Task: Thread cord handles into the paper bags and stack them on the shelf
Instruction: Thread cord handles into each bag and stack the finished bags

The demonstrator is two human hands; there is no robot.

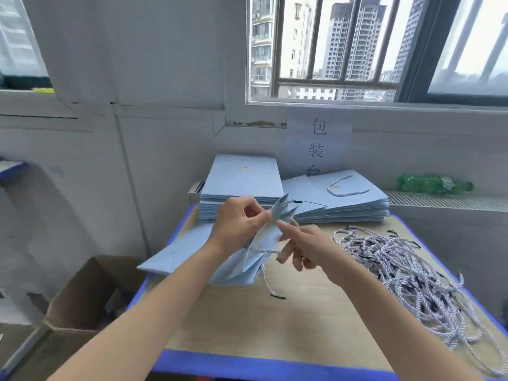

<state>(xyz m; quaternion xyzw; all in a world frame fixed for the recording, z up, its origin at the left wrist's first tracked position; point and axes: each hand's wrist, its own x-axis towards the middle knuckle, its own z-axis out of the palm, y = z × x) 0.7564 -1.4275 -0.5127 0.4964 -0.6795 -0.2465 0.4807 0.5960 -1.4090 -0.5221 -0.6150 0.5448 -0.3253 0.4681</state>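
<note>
There is a single view, from a wide-angle camera worn on the person's head. It looks forward and down over a blue-edged table (pixel 316 320) that fills the lower centre of the frame, close enough that both forearms enter from the bottom edge and meet near the middle. Facing the wall, it takes in a barred window (pixel 357 50) across the upper right. Straight lines bow toward the frame's edges. No second view shares the scene.
</note>
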